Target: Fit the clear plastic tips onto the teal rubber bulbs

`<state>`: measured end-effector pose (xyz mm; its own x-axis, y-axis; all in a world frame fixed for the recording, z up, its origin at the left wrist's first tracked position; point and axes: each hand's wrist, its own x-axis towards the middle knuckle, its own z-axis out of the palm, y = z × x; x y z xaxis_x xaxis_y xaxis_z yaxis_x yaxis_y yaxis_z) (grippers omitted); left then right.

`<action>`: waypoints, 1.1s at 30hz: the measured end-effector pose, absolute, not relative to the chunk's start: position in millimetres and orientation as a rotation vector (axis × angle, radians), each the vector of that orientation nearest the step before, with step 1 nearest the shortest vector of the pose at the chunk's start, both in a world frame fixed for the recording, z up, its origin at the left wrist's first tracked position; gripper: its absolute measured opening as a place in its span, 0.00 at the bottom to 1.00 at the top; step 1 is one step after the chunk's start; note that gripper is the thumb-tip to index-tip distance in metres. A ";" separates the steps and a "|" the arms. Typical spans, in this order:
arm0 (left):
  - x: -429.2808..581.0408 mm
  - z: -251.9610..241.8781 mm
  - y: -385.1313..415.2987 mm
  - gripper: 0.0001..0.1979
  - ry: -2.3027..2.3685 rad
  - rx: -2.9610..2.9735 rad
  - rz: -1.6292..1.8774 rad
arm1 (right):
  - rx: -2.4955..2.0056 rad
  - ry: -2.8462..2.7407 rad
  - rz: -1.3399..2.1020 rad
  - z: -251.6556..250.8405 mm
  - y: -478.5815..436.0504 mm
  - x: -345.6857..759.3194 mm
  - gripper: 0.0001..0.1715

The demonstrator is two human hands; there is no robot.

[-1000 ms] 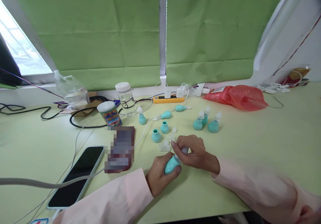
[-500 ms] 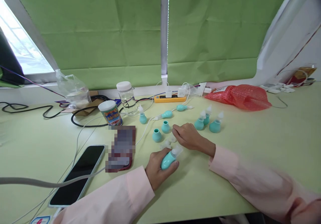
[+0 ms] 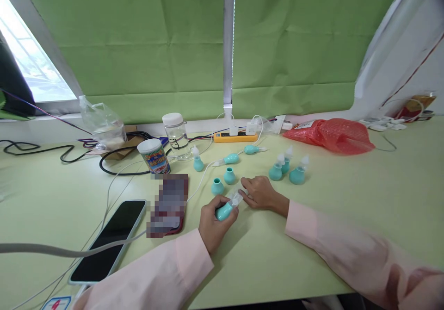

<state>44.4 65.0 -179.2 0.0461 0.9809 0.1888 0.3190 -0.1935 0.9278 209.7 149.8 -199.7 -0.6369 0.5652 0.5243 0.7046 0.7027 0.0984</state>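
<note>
Left hand (image 3: 211,224) had fingers curled snug round teal bulb (image 3: 223,212), clear nozzle (image 3: 236,199) poking out past fingertips. Right hand (image 3: 261,193) just beside nozzle, fingers kinda narrow, small pale bit (image 3: 246,191) there, couldn't tell if gripped. Capped bulbs (image 3: 297,176) sat beyond right fingers.

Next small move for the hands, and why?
Probably bring the small pale piece to the clear end of the teal bulb: the left hand grips the bulb with that end toward the right hand, which seems to pinch the piece close by.
</note>
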 end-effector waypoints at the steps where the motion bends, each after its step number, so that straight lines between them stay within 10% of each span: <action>1: 44.5 -179.4 65.4 0.09 1.321 1.572 1.162 | -0.944 -2.379 -0.347 -198.8 149.0 210.5 0.14; 8: 46.7 -177.3 63.7 0.12 1.082 1.343 1.106 | -0.605 -2.196 0.478 -178.4 115.5 196.1 0.13; 17: 41.7 -178.9 65.6 0.11 0.800 1.293 0.674 | -0.552 -2.203 0.525 -175.3 101.2 182.1 0.19; 25: 40.3 -171.8 58.9 0.12 0.776 1.661 0.702 | -0.556 -1.874 1.655 -165.9 108.6 184.3 0.21; 33: 25.0 -167.7 75.0 0.09 1.307 2.336 1.227 | -0.529 -1.527 1.947 -170.5 128.3 188.8 0.22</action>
<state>25.0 75.0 -167.7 0.2658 0.7793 0.5675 0.6158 -0.5902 0.5220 188.8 128.3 -170.5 -0.7394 0.6711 0.0539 -0.2123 -0.1564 -0.9646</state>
